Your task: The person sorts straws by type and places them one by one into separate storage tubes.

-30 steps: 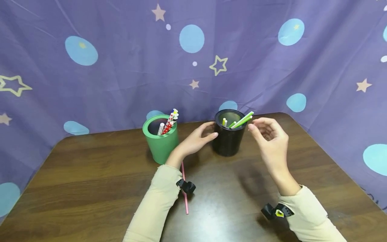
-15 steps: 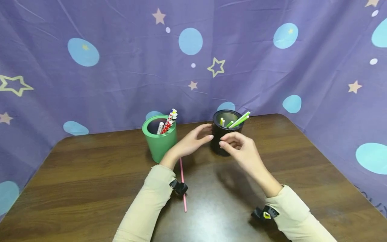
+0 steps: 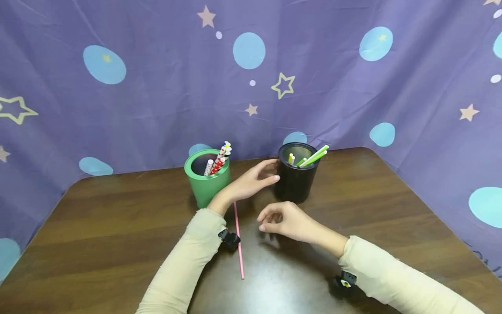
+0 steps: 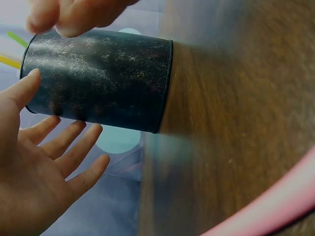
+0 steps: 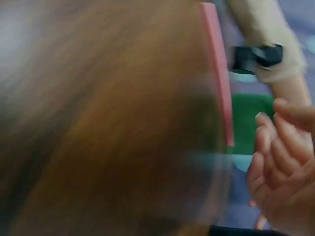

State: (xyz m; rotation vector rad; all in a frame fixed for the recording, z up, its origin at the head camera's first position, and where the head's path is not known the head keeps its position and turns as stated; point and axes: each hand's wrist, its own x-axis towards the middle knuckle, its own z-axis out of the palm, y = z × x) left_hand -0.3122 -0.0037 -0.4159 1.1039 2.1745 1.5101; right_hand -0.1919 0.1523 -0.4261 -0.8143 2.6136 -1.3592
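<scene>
A black cup point(image 3: 296, 185) stands upright at the back of the table, green, yellow and white paper straws point(image 3: 313, 157) leaning inside it. At its left side rests my left hand point(image 3: 252, 181), fingertips right at the wall and thumb in front; the left wrist view shows the fingers point(image 4: 74, 140) spread and relaxed along the cup. My right hand point(image 3: 288, 222) hovers over the table in front of the black cup, fingers loosely bent, holding nothing. A pink straw point(image 3: 240, 257) lies on the table between both arms, just left of the right fingertips, partly covered by my left wrist.
A green cup point(image 3: 205, 189) stands at the back left behind my left wrist, holding several patterned straws point(image 3: 219, 159) in red, white and black. A purple curtain point(image 3: 164, 96) with stars and dots hangs behind the wooden table point(image 3: 117, 231).
My right hand has come away from beside the black cup's straws, moving left and down across the cup's front toward the pink straw. The left hand has stayed at the cup.
</scene>
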